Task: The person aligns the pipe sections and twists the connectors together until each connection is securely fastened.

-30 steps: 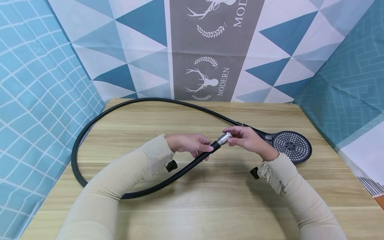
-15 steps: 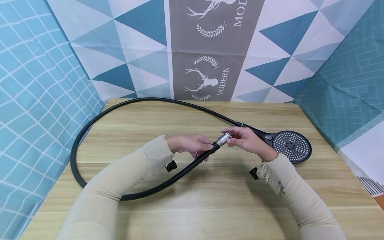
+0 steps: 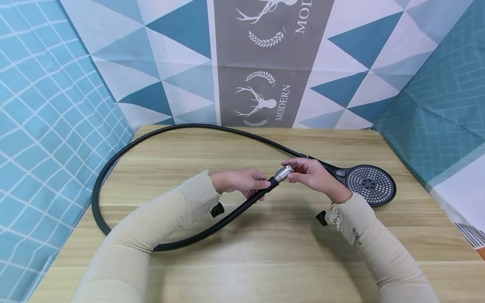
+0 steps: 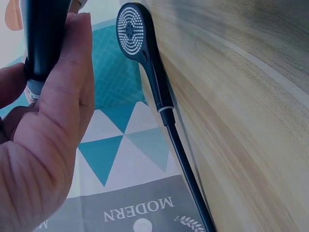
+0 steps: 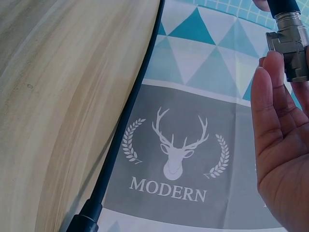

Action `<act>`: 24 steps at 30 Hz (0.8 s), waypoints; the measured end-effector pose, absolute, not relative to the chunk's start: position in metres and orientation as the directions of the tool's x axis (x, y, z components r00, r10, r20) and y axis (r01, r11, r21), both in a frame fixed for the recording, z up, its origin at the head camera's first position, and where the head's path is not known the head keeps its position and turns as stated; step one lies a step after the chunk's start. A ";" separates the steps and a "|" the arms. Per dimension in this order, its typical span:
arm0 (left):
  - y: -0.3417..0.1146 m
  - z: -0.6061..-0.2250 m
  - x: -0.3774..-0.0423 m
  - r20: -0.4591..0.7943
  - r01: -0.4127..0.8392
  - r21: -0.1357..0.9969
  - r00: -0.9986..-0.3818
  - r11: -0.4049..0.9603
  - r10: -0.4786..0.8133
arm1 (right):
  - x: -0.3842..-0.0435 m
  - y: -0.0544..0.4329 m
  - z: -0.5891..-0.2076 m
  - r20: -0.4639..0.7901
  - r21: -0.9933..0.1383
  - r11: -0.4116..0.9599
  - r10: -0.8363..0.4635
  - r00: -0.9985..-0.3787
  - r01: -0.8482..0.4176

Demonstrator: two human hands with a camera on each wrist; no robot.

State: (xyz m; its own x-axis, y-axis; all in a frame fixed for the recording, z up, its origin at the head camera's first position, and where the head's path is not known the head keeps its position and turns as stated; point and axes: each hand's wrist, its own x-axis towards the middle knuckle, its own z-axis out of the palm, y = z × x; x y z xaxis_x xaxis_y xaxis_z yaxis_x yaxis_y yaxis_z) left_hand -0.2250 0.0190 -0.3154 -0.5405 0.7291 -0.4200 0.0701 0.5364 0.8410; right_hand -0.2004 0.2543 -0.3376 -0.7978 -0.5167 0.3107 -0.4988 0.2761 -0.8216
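A black shower hose (image 3: pixel 215 227) ends in a silver metal connector (image 3: pixel 283 173), raised over the wooden table. Just behind the connector, my left hand (image 3: pixel 242 181) grips the hose's black end, thumb on top. My right hand (image 3: pixel 310 174) pinches the connector between thumb and fingertips; the right wrist view shows the metal connector (image 5: pixel 289 43) at the fingertips of that hand (image 5: pixel 285 125). From here the hose loops round the left and back of the table to a black shower head (image 3: pixel 370 185), which lies spray face up at the right.
The wooden table (image 3: pixel 265 269) runs to a patterned back sheet (image 3: pixel 182 75), where the hose lies along the far edge. Blue-patterned sheets (image 3: pixel 41 105) stand at both sides. A small black piece (image 3: pixel 217 209) hangs at each sleeve cuff.
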 end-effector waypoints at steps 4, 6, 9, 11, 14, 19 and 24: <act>0.019 -0.315 -0.224 -0.414 0.074 0.841 -0.551 0.536 0.724 | -0.201 0.254 -0.337 0.310 -0.821 0.276 -0.519 -0.796 -0.500; 0.019 -0.315 -0.224 -0.411 0.076 0.841 -0.555 0.536 0.723 | -0.201 0.254 -0.337 0.309 -0.818 0.282 -0.520 -0.797 -0.501; 0.019 -0.315 -0.223 -0.406 0.074 0.842 -0.563 0.534 0.719 | -0.202 0.253 -0.337 0.309 -0.811 0.296 -0.516 -0.799 -0.505; 0.019 -0.315 -0.224 -0.404 0.073 0.843 -0.570 0.533 0.716 | -0.203 0.253 -0.336 0.311 -0.808 0.299 -0.517 -0.798 -0.508; 0.019 -0.314 -0.224 -0.404 0.070 0.843 -0.571 0.533 0.715 | -0.204 0.253 -0.336 0.315 -0.805 0.296 -0.520 -0.794 -0.514; 0.019 -0.313 -0.225 -0.409 0.068 0.840 -0.573 0.539 0.710 | -0.205 0.253 -0.336 0.303 -0.825 0.280 -0.516 -0.802 -0.491; 0.018 -0.311 -0.227 -0.408 0.067 0.843 -0.566 0.533 0.716 | -0.206 0.252 -0.335 0.281 -0.842 0.279 -0.504 -0.817 -0.462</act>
State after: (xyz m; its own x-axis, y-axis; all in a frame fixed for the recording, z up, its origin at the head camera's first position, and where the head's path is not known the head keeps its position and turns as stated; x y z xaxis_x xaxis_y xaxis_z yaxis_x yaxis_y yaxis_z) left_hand -0.2270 0.0183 -0.3115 -0.5665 0.7162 -0.4077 0.0669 0.5330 0.8435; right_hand -0.2061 0.2521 -0.3352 -0.8165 -0.5045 0.2807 -0.4617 0.2788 -0.8421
